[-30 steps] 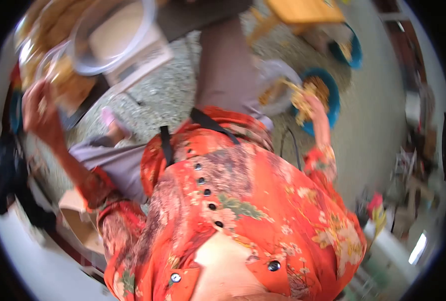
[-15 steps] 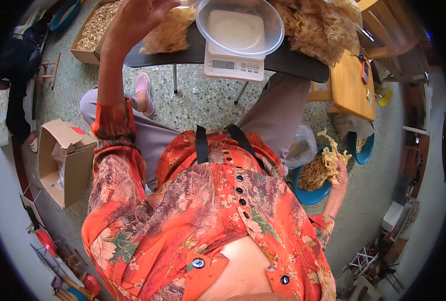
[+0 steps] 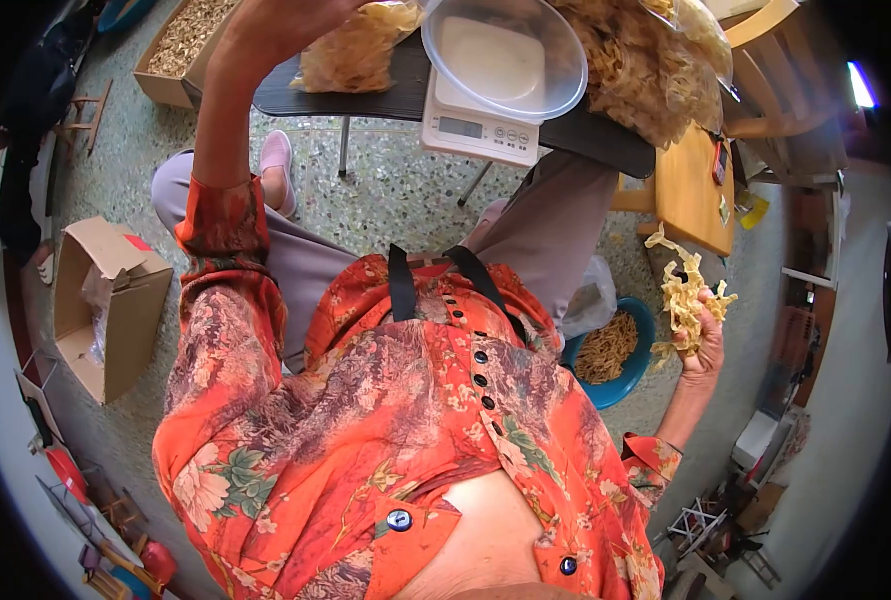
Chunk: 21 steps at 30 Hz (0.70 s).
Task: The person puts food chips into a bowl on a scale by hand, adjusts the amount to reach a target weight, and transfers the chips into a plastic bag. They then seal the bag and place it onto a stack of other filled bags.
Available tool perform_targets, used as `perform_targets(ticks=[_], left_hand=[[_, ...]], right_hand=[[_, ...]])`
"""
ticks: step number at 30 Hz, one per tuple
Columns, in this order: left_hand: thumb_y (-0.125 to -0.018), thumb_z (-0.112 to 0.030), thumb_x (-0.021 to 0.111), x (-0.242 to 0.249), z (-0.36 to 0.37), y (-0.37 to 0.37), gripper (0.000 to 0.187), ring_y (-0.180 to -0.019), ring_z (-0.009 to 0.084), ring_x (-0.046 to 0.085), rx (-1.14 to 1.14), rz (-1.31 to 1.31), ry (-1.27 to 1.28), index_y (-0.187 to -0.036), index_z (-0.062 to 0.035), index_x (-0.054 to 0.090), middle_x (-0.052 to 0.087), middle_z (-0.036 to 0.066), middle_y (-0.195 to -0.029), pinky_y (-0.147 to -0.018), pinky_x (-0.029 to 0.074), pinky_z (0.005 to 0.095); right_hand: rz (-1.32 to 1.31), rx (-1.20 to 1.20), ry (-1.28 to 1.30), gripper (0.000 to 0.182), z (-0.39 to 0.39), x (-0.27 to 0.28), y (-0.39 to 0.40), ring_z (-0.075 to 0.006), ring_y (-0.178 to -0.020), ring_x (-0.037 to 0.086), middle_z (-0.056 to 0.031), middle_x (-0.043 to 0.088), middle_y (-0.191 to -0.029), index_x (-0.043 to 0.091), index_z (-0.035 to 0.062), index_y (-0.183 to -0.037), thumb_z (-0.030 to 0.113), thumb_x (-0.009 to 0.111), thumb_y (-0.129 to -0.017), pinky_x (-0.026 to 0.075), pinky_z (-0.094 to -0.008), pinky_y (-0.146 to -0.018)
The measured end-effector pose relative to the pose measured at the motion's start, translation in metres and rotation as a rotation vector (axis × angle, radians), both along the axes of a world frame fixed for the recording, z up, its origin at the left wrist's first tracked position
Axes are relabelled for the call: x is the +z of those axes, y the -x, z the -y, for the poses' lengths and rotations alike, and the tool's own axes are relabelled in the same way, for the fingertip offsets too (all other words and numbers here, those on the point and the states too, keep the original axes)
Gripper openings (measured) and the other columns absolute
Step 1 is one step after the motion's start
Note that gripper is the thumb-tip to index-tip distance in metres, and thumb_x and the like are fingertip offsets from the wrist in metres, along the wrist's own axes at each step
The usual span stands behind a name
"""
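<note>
My right hand (image 3: 702, 350) is closed around a bunch of pale yellow dried strips (image 3: 683, 300), held out to the right of the blue basin. More dried strips (image 3: 608, 350), browner, lie in the blue basin (image 3: 615, 392) on the floor. At the top edge my left hand (image 3: 290, 22) reaches over the black stool's left end; its fingers are cut off by the frame. Just below it lies a plastic bag of dried strips (image 3: 355, 55). A clear plastic bowl (image 3: 505, 55) rests on a white digital scale (image 3: 480, 138), and nothing shows inside it.
Larger bags of dried strips (image 3: 645, 75) sit on the right of the black stool (image 3: 315, 97). A wooden chair (image 3: 693, 190) stands beyond. On the left are an open cardboard box (image 3: 115, 320) and a box of small dried pieces (image 3: 187, 45). A clear bag (image 3: 587, 295) touches the basin.
My right hand has moved right and slightly up with the strips, away from above the basin. My left hand has shifted a little, its fingers now further out of frame. The view has turned slightly.
</note>
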<state>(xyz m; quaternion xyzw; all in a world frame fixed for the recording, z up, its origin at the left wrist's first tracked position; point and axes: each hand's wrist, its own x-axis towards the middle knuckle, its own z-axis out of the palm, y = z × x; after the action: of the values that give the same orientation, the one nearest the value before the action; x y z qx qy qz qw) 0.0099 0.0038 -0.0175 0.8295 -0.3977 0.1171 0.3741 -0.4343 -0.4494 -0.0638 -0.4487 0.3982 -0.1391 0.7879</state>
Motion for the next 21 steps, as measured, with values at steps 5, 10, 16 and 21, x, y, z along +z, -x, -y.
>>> perform_targets(ticks=[5,10,16,21], left_hand=[[-0.085,-0.01,0.072,0.001,-0.001,0.006,0.014,-0.079,0.0264,0.069,0.029,0.05,-0.069,-0.096,-0.0023,0.075,0.071,0.014,-0.084,-0.075,0.053,0.0364],[-0.085,-0.01,0.072,0.001,0.0,0.004,0.013,-0.08,0.0266,0.069,-0.002,0.028,-0.047,-0.095,-0.0018,0.075,0.071,0.014,-0.086,-0.076,0.053,0.0364],[-0.085,-0.009,0.072,0.002,0.001,0.006,0.011,-0.081,0.0271,0.068,0.007,0.062,-0.034,-0.093,-0.0017,0.074,0.071,0.014,-0.086,-0.077,0.053,0.0368],[-0.083,-0.007,0.073,0.006,0.004,0.006,0.009,-0.08,0.0275,0.068,-0.028,0.163,-0.025,-0.09,-0.0014,0.074,0.07,0.014,-0.084,-0.076,0.053,0.0365]], right_hand=[[0.095,0.144,-0.018,0.026,-0.011,0.024,-0.026,-0.0245,-0.096,0.071,-0.0142,0.064,-0.12,0.059,0.013,-0.119,0.001,0.062,-0.096,0.061,-0.0308,-0.049],[0.131,0.216,-0.019,0.027,-0.026,0.045,-0.051,-0.0244,-0.094,0.072,-0.0167,0.064,-0.12,0.056,0.0104,-0.12,0.0,0.062,-0.096,0.064,-0.0312,-0.048],[0.131,0.256,0.014,0.028,-0.038,0.061,-0.074,-0.0236,-0.091,0.073,-0.0171,0.064,-0.119,0.056,0.0092,-0.119,-0.001,0.063,-0.094,0.064,-0.03,-0.047],[0.089,0.265,0.095,0.029,-0.048,0.073,-0.088,-0.0202,-0.082,0.073,-0.0144,0.066,-0.113,0.058,0.01,-0.117,0.0,0.066,-0.091,0.06,-0.0252,-0.043]])
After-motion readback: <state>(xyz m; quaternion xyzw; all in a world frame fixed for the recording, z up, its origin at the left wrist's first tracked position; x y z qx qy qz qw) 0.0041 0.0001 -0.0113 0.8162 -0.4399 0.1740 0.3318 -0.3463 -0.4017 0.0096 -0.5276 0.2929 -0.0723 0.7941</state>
